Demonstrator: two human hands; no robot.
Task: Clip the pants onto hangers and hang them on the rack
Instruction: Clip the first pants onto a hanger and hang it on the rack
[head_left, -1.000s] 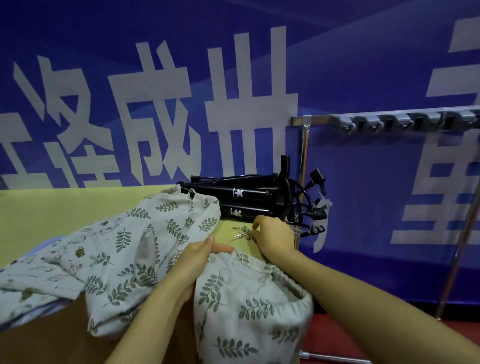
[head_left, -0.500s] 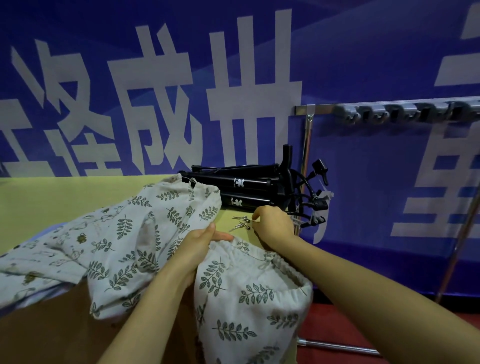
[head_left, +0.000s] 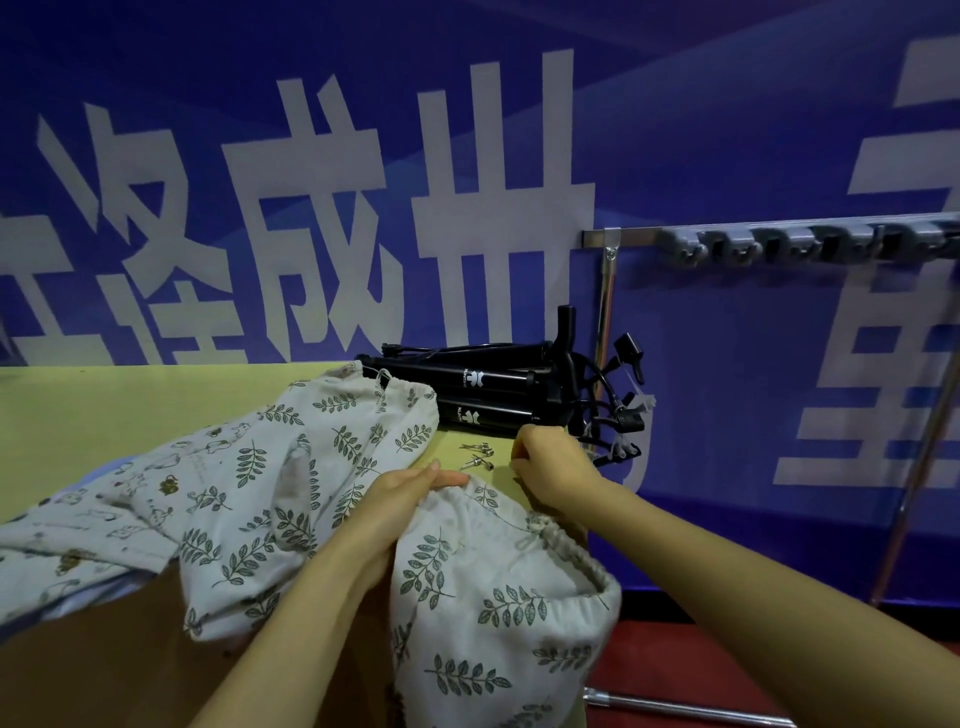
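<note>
White pants with a green leaf print (head_left: 322, 467) lie spread over the yellow-green table (head_left: 104, 415), and their gathered waistband (head_left: 519, 582) hangs over the table's right edge. My left hand (head_left: 400, 493) pinches the waistband at its top edge. To the right, my right hand (head_left: 550, 460) is closed at the waistband's far corner; what it grips is hidden by the fingers. The metal rack bar (head_left: 639, 236) runs along the upper right, with grey hooks (head_left: 810, 241) lined along it. No hanger is visible.
Black pump-like tubes with hoses (head_left: 498, 384) lie at the table's far right edge. Small metal needle parts (head_left: 480, 457) sit just beyond my hands. The rack's upright pole (head_left: 605, 306) stands by the table corner, another leg (head_left: 924, 447) at far right. A blue banner covers the wall.
My hands have barely shifted on the waistband. The view tilted slightly, so the rack bar and the table sit a little differently in the frame.
</note>
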